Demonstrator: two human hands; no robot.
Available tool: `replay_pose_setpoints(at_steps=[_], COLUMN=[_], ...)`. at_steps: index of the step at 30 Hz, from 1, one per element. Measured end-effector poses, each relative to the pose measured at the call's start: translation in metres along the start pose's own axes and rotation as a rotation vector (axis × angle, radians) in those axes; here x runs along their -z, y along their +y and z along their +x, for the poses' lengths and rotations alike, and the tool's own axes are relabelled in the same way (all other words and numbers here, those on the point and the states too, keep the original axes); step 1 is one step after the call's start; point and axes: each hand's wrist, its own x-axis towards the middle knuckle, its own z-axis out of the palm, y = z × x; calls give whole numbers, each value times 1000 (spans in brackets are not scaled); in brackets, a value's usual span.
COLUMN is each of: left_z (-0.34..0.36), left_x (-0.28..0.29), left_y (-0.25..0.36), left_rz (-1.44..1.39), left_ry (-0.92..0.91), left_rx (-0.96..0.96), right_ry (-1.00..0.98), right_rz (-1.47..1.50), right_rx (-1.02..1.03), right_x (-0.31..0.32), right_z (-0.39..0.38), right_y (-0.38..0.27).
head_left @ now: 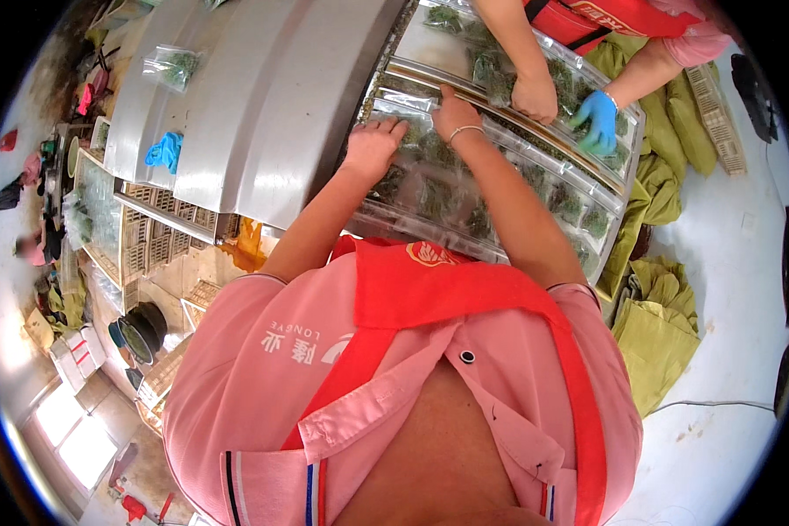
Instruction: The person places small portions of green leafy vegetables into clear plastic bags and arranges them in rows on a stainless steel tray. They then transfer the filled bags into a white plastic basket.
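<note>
I see the bare left hand [374, 145] and braceleted right hand [457, 117] at crinkled, clear plastic bags of feathery green sprigs [434, 168] below a slim, straight rail [416, 74]; I cannot tell either grip

The head camera looks steeply down from just above the wearer's pink shirt [228, 377], which looms close in the lower middle. Its wide fisheye view takes in the left hand [374, 147] and right hand [455, 117] farther off, toward the upper edge.
</note>
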Motion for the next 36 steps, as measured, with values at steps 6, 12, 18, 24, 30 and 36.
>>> replay_pose_setpoints(at_steps=[6,12,18,24,30,36], left_z=[1,9,25,24,21,22], left_x=[-1,7,-23,-35,-33,-30], left_y=[-4,-2,4,8,8,7], left_rz=[96,10,24,86,137,58], left_ry=[-13,0,43,-20,-79,-24], left_rx=[-12,9,-66,-33,-34,-42], right_ry=[64,348,446,224,211,378], right_rz=[130,302,-7,-227,-265,-14], right_rx=[66,202,525,431,445,398], right_x=[-5,-21,-41,-52,-49,-32], right_z=[0,-29,-93,-99,-98,-111], right_y=[17,30,33,47,50,71])
